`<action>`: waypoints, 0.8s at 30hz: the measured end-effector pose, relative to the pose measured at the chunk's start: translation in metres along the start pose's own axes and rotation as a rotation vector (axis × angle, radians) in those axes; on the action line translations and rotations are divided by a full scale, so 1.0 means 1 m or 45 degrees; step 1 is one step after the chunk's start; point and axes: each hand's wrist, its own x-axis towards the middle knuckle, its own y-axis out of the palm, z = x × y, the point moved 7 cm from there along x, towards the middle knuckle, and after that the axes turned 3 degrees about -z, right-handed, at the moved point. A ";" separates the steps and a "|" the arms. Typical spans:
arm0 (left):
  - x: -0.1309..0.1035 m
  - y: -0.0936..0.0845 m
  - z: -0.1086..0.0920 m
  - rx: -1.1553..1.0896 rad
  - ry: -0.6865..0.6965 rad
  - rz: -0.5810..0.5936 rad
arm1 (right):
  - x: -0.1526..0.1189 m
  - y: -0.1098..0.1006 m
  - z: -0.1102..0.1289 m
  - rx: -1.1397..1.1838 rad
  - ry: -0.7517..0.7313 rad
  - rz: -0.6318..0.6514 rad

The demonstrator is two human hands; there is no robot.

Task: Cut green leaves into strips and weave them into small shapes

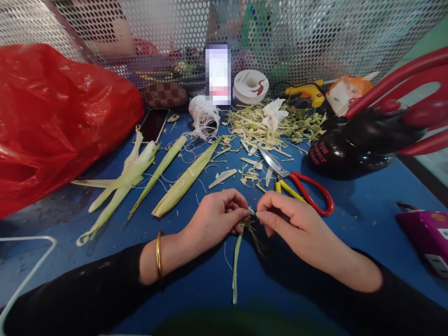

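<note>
Close together at the table's near middle, both hands pinch small pieces of plant fibre. My left hand [219, 214], with a gold bangle on the wrist, is closed on a thin green husk strip [236, 270] that hangs down below it. A fine white thread dangles beside the strip. Thumb and forefinger of my right hand [294, 221] are pressed together at the strip's upper end; the exact bit between them is too small to make out. Just beyond the right hand lie red-handled scissors [301, 182] with open blades. Several pale green corn husks [189, 182] lie left of the hands.
A red plastic bag [59, 126] fills the left side. At the back are a thread bundle [205, 116], a lit phone [219, 74], a ribbon spool [251, 86], a heap of husk scraps [255, 123] and a yellow glue gun [310, 93]. A black object [350, 144] stands right.
</note>
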 end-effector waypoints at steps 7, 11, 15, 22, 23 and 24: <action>0.001 0.001 -0.001 -0.090 -0.083 0.009 | 0.000 0.002 -0.003 -0.360 0.003 -0.040; 0.002 0.001 -0.001 -0.085 -0.089 0.015 | -0.002 0.011 -0.005 -0.621 -0.099 0.050; 0.002 0.000 -0.001 -0.089 -0.094 0.029 | 0.001 0.004 -0.006 -0.451 -0.080 -0.038; 0.001 -0.001 0.001 -0.046 -0.119 0.070 | 0.005 -0.001 -0.003 -0.263 -0.071 -0.172; 0.001 0.000 0.001 -0.041 -0.128 0.078 | 0.005 0.000 -0.002 -0.258 -0.078 -0.182; 0.001 0.000 0.001 -0.039 -0.136 0.086 | 0.005 0.001 -0.002 -0.254 -0.081 -0.197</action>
